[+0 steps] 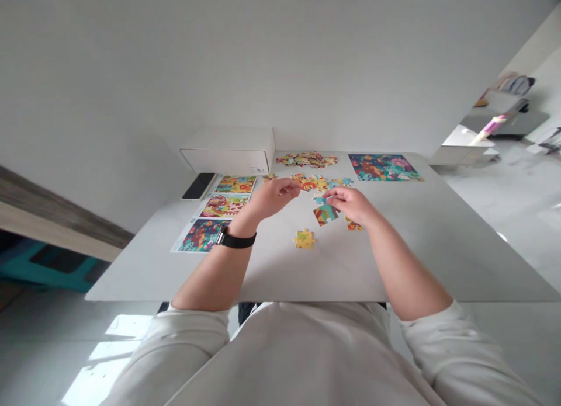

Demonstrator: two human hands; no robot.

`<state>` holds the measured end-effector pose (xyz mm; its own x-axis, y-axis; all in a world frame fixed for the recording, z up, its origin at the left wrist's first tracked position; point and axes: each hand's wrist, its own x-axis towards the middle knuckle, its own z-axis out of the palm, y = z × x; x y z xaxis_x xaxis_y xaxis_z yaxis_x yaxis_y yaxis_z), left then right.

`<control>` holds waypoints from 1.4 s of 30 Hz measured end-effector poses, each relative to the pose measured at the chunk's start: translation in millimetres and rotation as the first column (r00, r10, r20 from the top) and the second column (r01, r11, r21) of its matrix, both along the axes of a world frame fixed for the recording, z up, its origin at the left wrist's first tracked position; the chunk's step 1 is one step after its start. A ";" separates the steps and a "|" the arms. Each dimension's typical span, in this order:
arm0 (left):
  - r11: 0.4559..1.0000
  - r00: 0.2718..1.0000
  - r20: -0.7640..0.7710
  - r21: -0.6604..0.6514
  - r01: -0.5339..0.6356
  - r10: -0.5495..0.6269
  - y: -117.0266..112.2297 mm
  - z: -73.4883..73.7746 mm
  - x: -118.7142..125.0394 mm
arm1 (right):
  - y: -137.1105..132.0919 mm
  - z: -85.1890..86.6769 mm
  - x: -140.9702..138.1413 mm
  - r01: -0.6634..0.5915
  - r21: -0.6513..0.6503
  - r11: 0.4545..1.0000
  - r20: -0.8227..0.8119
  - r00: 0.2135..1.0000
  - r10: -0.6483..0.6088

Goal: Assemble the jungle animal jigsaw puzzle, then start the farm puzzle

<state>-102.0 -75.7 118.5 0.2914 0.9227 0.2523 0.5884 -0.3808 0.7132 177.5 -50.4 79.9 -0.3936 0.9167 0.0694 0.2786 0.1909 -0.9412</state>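
Observation:
My right hand has its thumb and fingers pinched at the edge of a light-blue puzzle piece. Just below it lies a joined teal-and-red section, and a red-yellow piece sits partly beneath my right wrist. My left hand, with a black watch on the wrist, is closed with fingers curled; whatever may be in them is hidden. Past its fingertips runs a row of loose orange and yellow pieces. A lone yellow puzzle piece rests on the table nearer to me.
On the left, a reference sheet with three pictures lies beside a dark phone. Behind stands a white box. A heap of pieces is by the wall, and an assembled dark-blue puzzle lies back right on the white table.

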 end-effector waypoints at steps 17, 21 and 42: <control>0.965 0.972 0.227 -0.235 0.117 -0.062 -36.4 -61.8 32.4 | -30.0 -42.2 -32.4 0.003 0.156 0.988 0.075 0.997 -0.014; 0.975 0.952 0.307 -0.213 0.070 -0.001 -33.7 -60.8 26.9 | -28.4 -41.5 -30.2 -0.007 0.142 0.990 0.010 1.000 0.006; 0.975 0.992 0.125 -0.214 0.055 -0.028 -28.9 -53.5 -10.7 | -36.6 -46.0 -32.0 -0.091 0.205 0.975 0.215 0.976 0.046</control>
<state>-112.7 -104.6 65.0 0.3104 0.9469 0.0833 0.4804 -0.2319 0.8458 145.5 -87.0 33.9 -0.4815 0.8600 0.1691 0.4427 0.4052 -0.7999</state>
